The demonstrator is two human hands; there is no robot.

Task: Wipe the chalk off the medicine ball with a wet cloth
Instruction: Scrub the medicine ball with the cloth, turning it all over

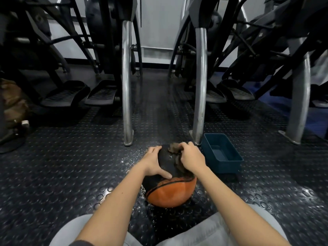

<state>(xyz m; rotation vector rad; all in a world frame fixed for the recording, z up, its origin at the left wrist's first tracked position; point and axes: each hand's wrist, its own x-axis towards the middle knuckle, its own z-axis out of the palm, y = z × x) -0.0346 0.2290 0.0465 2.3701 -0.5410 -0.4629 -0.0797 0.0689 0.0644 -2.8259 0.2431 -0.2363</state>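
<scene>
The black studded rubber floor [71, 174] spreads all around the medicine ball [168, 192], glistening with wet patches close to it. Beyond the ball stand two elliptical trainers [99, 50], their pedals [101, 96] off to either side. Their two bent steel tubes [126, 86] meet the floor just behind the ball. Our knees in grey trousers [76, 231] sit on the near side of the ball, which rests on the floor between them, black on top and orange below. Just to the right of the ball lies a blue plastic tub [225, 166], apart from it. Our left hand [154, 162] lies on the ball's left upper side, fingers straight and spread, thumb reaching toward the orange panel. Our right hand [190, 158] sits on the ball's top right, fingers curled round a bunched brown cloth [174, 148] pressed against the black surface.
</scene>
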